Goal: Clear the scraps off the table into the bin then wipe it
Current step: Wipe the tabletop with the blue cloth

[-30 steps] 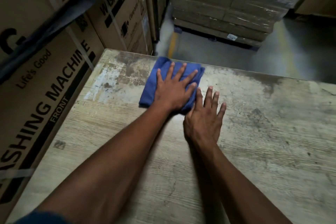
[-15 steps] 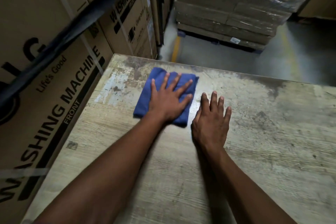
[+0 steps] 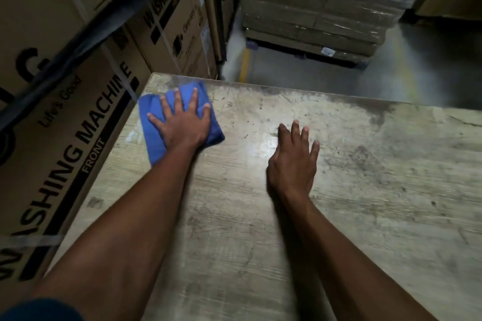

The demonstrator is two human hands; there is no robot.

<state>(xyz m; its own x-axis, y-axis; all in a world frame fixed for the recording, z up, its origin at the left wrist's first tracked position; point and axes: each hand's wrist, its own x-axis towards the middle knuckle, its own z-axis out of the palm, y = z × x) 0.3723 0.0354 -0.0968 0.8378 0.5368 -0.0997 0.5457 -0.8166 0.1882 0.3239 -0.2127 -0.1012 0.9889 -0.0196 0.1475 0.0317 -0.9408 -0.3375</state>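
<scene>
A folded blue cloth (image 3: 154, 135) lies at the far left corner of the worn wooden table (image 3: 365, 190). My left hand (image 3: 182, 120) presses flat on the cloth with its fingers spread. My right hand (image 3: 294, 161) rests flat on the bare tabletop, well to the right of the cloth, fingers straight. No scraps or bin show in this view.
Large cardboard washing-machine boxes (image 3: 65, 138) stand tight against the table's left edge. Beyond the far edge lies a concrete floor with a yellow line (image 3: 245, 62). A shrink-wrapped pallet of boxes (image 3: 320, 2) stands further back.
My left hand has slid the cloth leftward into the table's far left corner. The gap between my two hands has widened, and my right hand stays flat on the table.
</scene>
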